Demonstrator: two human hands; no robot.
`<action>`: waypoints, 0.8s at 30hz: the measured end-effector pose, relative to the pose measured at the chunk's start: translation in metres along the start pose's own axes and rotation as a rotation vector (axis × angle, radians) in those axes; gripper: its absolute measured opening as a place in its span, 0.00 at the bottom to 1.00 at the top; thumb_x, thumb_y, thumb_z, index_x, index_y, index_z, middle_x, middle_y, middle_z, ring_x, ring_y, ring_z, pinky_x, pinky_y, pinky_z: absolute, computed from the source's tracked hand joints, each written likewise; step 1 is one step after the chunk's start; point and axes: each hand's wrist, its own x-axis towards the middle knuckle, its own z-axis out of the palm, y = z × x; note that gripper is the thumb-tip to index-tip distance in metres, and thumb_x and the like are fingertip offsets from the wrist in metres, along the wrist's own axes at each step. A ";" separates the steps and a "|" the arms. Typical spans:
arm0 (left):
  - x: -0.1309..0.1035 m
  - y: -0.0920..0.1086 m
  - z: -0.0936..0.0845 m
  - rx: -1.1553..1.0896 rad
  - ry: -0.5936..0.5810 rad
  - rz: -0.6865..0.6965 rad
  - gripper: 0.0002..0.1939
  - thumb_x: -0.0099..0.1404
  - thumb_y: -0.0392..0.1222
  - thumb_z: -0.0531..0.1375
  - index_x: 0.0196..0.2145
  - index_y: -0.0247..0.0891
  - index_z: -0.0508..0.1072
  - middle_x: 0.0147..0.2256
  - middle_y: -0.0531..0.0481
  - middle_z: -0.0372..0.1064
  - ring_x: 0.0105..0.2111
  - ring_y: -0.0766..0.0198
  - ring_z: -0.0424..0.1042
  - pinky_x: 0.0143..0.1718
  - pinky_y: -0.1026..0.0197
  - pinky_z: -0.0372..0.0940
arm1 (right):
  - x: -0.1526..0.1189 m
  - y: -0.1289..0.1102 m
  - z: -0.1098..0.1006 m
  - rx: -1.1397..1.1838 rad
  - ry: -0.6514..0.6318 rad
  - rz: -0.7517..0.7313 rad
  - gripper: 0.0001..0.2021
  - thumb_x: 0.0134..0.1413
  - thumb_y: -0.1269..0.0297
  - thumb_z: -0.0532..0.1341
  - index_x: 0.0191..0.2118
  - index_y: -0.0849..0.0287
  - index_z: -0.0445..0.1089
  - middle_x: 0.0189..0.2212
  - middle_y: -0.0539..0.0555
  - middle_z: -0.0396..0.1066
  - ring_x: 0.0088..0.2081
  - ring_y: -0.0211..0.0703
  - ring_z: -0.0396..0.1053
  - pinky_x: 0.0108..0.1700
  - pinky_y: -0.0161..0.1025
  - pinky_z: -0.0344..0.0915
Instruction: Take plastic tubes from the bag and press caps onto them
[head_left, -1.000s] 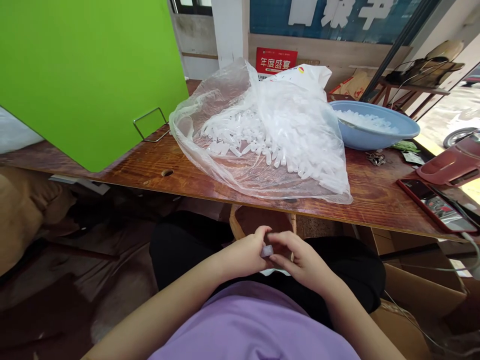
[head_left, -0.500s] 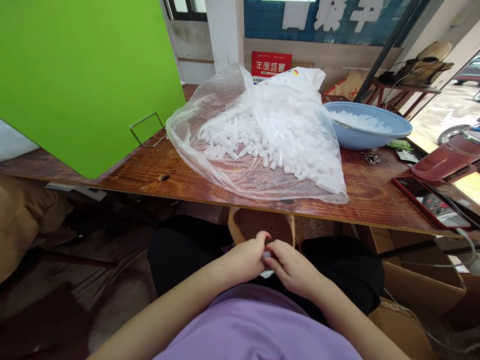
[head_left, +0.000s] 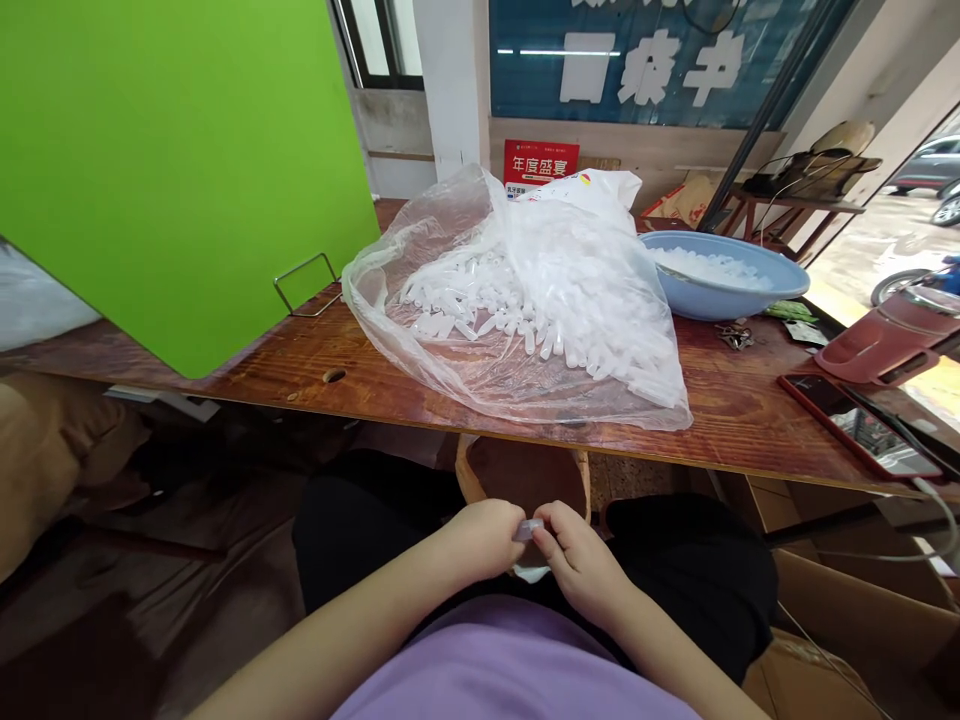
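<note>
Over my lap, my left hand [head_left: 487, 538] is closed on one end of a small translucent plastic piece [head_left: 528, 530]. The fingertips of my right hand [head_left: 576, 555] pinch its other end. Both hands are in front of a round container [head_left: 463, 462] below the table edge. On the wooden table [head_left: 405, 395] lies a clear plastic bag [head_left: 480, 395] with its mouth spread open. Many small whitish translucent pieces [head_left: 480, 285] fill it. Similar pieces lie in a blue basin [head_left: 697, 300] to the right.
A large green board [head_left: 187, 180] stands at the left, near a metal wire stand [head_left: 307, 285]. At the right are a phone [head_left: 862, 425] with a cable and a pink cup [head_left: 885, 335]. Cardboard boxes [head_left: 862, 600] sit below. A person's brown-clothed leg [head_left: 60, 450] shows at the left.
The view has tilted up slightly, so the table appears lower. My fingers have shifted, and the small translucent piece now shows more clearly between my hands.
</note>
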 end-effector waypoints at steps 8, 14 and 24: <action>0.017 -0.007 0.010 0.038 0.032 0.021 0.08 0.56 0.33 0.55 0.32 0.36 0.73 0.32 0.39 0.73 0.35 0.48 0.72 0.36 0.54 0.63 | 0.010 0.007 0.011 0.119 -0.004 0.216 0.14 0.60 0.55 0.46 0.29 0.57 0.60 0.25 0.50 0.65 0.29 0.41 0.65 0.30 0.35 0.61; 0.059 -0.009 0.007 0.073 -0.046 -0.011 0.23 0.42 0.34 0.67 0.40 0.29 0.72 0.38 0.30 0.72 0.39 0.37 0.71 0.38 0.48 0.64 | 0.024 -0.008 -0.027 -0.362 -0.113 0.268 0.09 0.57 0.62 0.52 0.36 0.58 0.66 0.33 0.58 0.71 0.35 0.49 0.70 0.34 0.39 0.62; 0.032 -0.025 -0.159 -0.238 -0.309 0.410 0.15 0.66 0.43 0.48 0.41 0.40 0.72 0.35 0.50 0.75 0.35 0.62 0.73 0.37 0.64 0.66 | 0.170 -0.061 -0.120 -0.764 -0.070 0.064 0.11 0.61 0.68 0.48 0.40 0.59 0.67 0.37 0.57 0.70 0.39 0.45 0.69 0.38 0.37 0.61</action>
